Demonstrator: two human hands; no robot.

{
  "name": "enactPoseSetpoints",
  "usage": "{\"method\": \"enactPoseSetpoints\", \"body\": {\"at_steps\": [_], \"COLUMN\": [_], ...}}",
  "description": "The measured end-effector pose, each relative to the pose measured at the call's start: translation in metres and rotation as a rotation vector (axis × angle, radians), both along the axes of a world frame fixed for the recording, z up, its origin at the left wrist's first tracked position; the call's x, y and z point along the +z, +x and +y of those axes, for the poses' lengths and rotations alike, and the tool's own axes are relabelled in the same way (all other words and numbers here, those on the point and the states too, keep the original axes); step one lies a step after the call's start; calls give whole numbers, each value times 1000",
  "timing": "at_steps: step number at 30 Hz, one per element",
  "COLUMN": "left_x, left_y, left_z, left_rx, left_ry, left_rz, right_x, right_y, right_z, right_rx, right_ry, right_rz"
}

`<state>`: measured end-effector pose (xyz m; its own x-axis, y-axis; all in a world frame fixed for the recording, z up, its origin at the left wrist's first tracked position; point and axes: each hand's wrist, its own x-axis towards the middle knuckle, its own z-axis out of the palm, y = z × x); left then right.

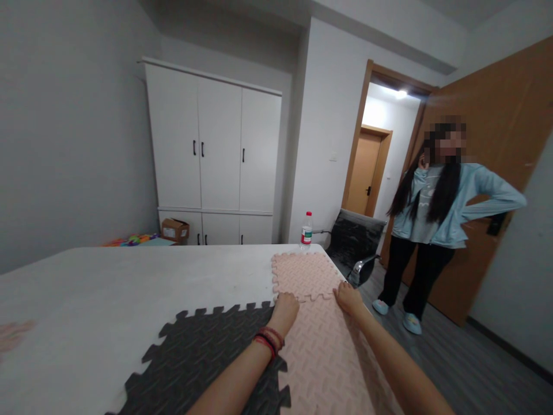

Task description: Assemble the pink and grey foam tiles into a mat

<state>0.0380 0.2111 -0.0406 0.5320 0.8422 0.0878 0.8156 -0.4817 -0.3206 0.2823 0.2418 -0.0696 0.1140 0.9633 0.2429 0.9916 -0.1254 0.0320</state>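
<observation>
Two pink interlocking foam mats lie end to end along the right side of the white table point(129, 276). A toothed seam runs between the far pink foam mat point(305, 274) and the near pink foam mat point(322, 351). My left hand point(286, 311) is curled at the left end of this seam, fingers closed on the mat edge. At the seam's right end, beside the table edge, my right hand point(349, 298) grips the mat. Both hands' fingertips are largely hidden. A dark grey foam mat point(207, 351) lies left of the near pink one, partly beneath my left forearm.
A red-capped bottle point(306, 231) stands at the table's far right corner. Behind it is a black chair point(356, 242). Another person point(432, 202) stands by the open door. A white cabinet point(220, 121) and a cardboard box point(175, 230) are beyond the table.
</observation>
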Motion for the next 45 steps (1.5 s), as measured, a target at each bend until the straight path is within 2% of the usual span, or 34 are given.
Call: {"method": "enactPoseSetpoints", "body": {"at_steps": [6, 11, 15, 18, 22, 27, 35, 45], "left_x": [-1, -4, -7, -9, -9, -7, -4, -7], "left_y": [1, 2, 0, -1, 0, -1, -26, -32], "left_z": [-1, -1, 1, 2, 1, 0, 3, -3], "left_rx": [24, 34, 27, 22, 35, 25, -83, -86], "left_ry": [45, 46, 55, 66, 72, 57, 13, -2], "left_rz": [17, 25, 13, 0, -23, -56, -104, -170], "right_x": [13, 21, 10, -3, -12, -9, -9, -9], "right_y": [-18, -63, -100, -113, -115, -112, -109, -110], "right_z": [2, 19, 23, 20, 21, 26, 31, 24], "right_rx": [83, 174, 224, 231, 232, 253, 256, 276], "right_ry": [2, -41, -97, -155, -228, -309, -372, -348], "right_rz": [-4, 71, 141, 178, 198, 197, 221, 210]}}
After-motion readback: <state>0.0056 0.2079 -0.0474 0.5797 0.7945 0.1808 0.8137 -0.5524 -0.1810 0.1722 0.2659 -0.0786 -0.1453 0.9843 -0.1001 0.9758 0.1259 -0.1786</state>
